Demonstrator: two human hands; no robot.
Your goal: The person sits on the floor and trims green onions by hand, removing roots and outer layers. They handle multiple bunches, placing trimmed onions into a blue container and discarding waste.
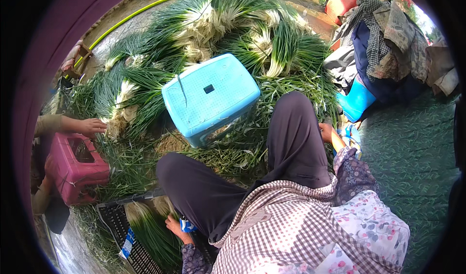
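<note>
My left hand (pixel 176 227) is at the lower left, its fingers against a bunch of green onions (pixel 153 234) lying in a black plastic crate (pixel 109 221); whether it grips the bunch is unclear. At the right, beside my raised knee, my right hand (pixel 327 132) is partly hidden behind the knee, near a blue and white wrapper (pixel 351 137). A light blue plastic stool (pixel 214 92) stands in front of my knees, with a thin strand of leaf on its top. Behind it are heaped many bunches of green onions (pixel 204 22), roots and white stems showing.
A co-worker's hand (pixel 91 126) reaches over a pink plastic stool (pixel 78 168) at the left. Cut green leaves (pixel 233 157) cover the ground. Clothes (pixel 393 44) are piled at the upper right by a blue container (pixel 356 99) and a red one (pixel 341 2). A yellow hose (pixel 138 12) runs behind.
</note>
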